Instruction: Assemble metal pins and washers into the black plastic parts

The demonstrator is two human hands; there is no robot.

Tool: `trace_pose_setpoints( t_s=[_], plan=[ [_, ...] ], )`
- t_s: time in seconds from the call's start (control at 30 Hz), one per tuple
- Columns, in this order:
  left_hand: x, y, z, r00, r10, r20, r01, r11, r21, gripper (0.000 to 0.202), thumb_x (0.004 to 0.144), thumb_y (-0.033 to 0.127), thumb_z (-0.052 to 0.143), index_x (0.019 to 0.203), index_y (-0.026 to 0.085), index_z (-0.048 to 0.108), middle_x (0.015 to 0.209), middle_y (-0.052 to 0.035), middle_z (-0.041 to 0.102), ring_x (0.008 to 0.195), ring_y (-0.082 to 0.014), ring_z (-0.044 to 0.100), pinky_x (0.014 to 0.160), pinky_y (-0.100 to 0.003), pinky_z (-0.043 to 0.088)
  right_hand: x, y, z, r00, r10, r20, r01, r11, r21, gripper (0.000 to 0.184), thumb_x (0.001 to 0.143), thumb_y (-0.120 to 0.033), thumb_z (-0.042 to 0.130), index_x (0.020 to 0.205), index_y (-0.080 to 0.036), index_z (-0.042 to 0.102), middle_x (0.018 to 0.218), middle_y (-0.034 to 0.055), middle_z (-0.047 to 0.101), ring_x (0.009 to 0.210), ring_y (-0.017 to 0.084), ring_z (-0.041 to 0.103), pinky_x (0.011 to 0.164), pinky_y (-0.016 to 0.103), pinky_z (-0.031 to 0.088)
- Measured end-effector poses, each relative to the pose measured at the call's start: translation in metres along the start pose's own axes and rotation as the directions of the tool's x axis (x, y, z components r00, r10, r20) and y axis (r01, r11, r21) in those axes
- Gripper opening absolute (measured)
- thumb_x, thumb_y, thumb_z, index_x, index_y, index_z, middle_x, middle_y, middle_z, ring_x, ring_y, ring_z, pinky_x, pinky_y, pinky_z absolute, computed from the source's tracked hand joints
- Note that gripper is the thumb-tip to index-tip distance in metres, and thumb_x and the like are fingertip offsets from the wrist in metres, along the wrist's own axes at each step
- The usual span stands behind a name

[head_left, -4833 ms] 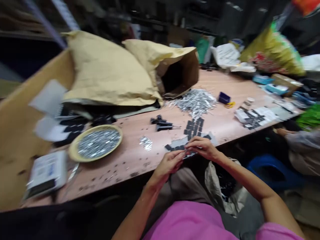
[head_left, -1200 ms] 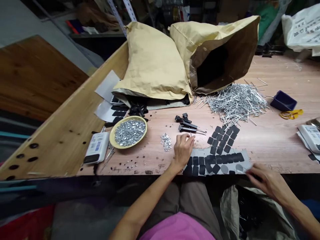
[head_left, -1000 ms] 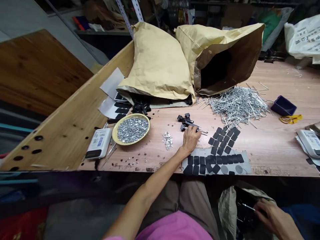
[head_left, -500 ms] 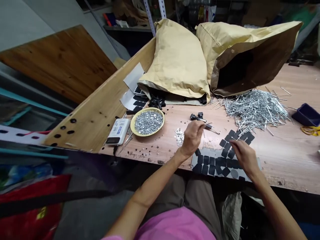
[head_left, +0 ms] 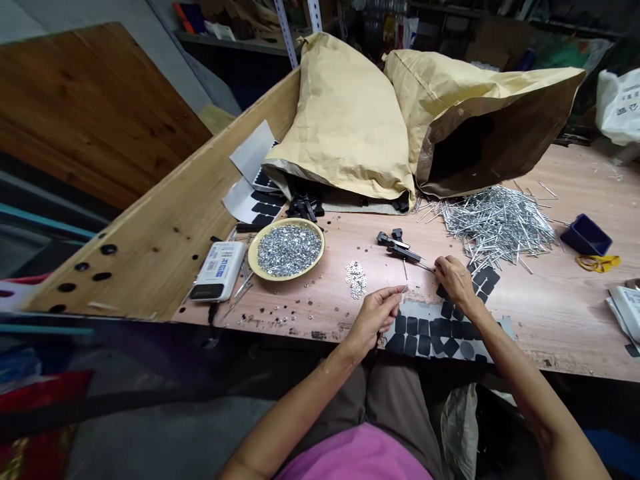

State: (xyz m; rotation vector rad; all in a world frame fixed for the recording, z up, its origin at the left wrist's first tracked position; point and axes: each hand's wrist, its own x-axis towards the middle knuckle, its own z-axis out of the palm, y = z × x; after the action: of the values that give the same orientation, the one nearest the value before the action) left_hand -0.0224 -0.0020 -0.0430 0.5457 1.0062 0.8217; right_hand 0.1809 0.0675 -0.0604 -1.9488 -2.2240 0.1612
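Note:
My left hand (head_left: 376,315) is closed in a pinch near the table's front edge, with a small shiny metal piece (head_left: 405,289) at its fingertips, too small to name. Farther right, my right hand (head_left: 454,279) is closed, its fingertips at the end of a thin metal rod (head_left: 427,268). That rod reaches toward black plastic parts (head_left: 404,251) lying on the table. Black rounded pads (head_left: 424,327) cover a grey sheet (head_left: 507,327) below and beside my right hand. Left of my left hand lies a small heap of metal nuts or washers (head_left: 356,279).
A yellow bowl (head_left: 253,261) of small metal pieces stands left, beside a white device (head_left: 219,270). Two large paper sacks (head_left: 350,120) lie at the back. A pile of metal rods (head_left: 505,223), a dark blue tray (head_left: 586,235) and a yellow band (head_left: 599,264) lie right.
My left hand has come down toward the front edge, away from the black parts. My right hand has moved left and away from me, up to the rod by those parts. The view has shifted.

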Motion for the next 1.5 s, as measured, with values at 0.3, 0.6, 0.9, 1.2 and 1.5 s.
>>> trace_pose_setpoints(
  t_s=[0.3, 0.6, 0.9, 1.2, 1.5],
  plan=[
    [-0.008, -0.003, 0.019, 0.994, -0.02, 0.106, 0.011, 0.996, 0.083, 0.056, 0.069, 0.041, 0.068, 0.115, 0.011, 0.063, 0.052, 0.009, 0.04, 0.034, 0.0004, 0.021, 0.035, -0.017, 0.008, -0.067, -0.058, -0.01, 0.935, 0.311, -0.171, -0.01, 0.504, 0.864, 0.02, 0.075, -0.038, 0.065, 0.08, -0.021, 0.056, 0.071, -0.0007, 0.065, 0.065, 0.014, 0.063, 0.062, 0.026, 0.051],
    [-0.016, -0.01, 0.026, 0.992, 0.033, 0.12, -0.054, 0.983, 0.174, 0.056, 0.07, 0.044, 0.066, 0.116, 0.012, 0.064, 0.052, 0.0083, 0.039, 0.037, -0.0002, 0.024, 0.037, -0.015, 0.012, -0.086, -0.057, -0.017, 0.907, 0.33, -0.261, 0.036, 0.557, 0.83, 0.021, 0.076, -0.039, 0.065, 0.082, -0.022, 0.055, 0.076, 0.0013, 0.068, 0.071, 0.016, 0.068, 0.067, 0.028, 0.057],
    [-0.023, -0.012, 0.03, 0.988, 0.067, 0.14, -0.094, 0.977, 0.191, 0.054, 0.069, 0.045, 0.067, 0.113, 0.013, 0.066, 0.051, 0.0085, 0.037, 0.039, -0.001, 0.024, 0.037, -0.015, 0.014, -0.099, -0.056, -0.015, 0.894, 0.318, -0.315, 0.061, 0.612, 0.789, 0.018, 0.079, -0.036, 0.061, 0.085, -0.022, 0.052, 0.079, 0.0027, 0.07, 0.072, 0.017, 0.07, 0.066, 0.029, 0.058],
    [-0.027, -0.018, 0.032, 0.986, 0.099, 0.137, -0.126, 0.969, 0.212, 0.05, 0.074, 0.037, 0.063, 0.118, 0.014, 0.064, 0.051, 0.0087, 0.033, 0.042, -0.003, 0.022, 0.039, -0.017, 0.016, -0.11, -0.048, -0.019, 0.864, -0.033, -0.502, 0.282, 0.858, 0.429, 0.013, 0.087, -0.022, 0.05, 0.086, -0.022, 0.063, 0.081, 0.0052, 0.071, 0.076, 0.017, 0.068, 0.072, 0.031, 0.057],
    [-0.031, -0.01, 0.025, 0.957, -0.018, 0.29, -0.068, 0.956, 0.285, 0.044, 0.071, 0.039, 0.068, 0.107, 0.015, 0.07, 0.045, 0.0097, 0.027, 0.04, -0.0032, 0.018, 0.039, -0.018, 0.013, -0.112, -0.028, -0.042, 0.971, -0.066, -0.229, 0.201, 0.746, 0.635, 0.023, 0.086, -0.041, 0.056, 0.085, -0.023, 0.071, 0.078, 0.003, 0.07, 0.071, 0.015, 0.066, 0.064, 0.027, 0.055]
  ],
)
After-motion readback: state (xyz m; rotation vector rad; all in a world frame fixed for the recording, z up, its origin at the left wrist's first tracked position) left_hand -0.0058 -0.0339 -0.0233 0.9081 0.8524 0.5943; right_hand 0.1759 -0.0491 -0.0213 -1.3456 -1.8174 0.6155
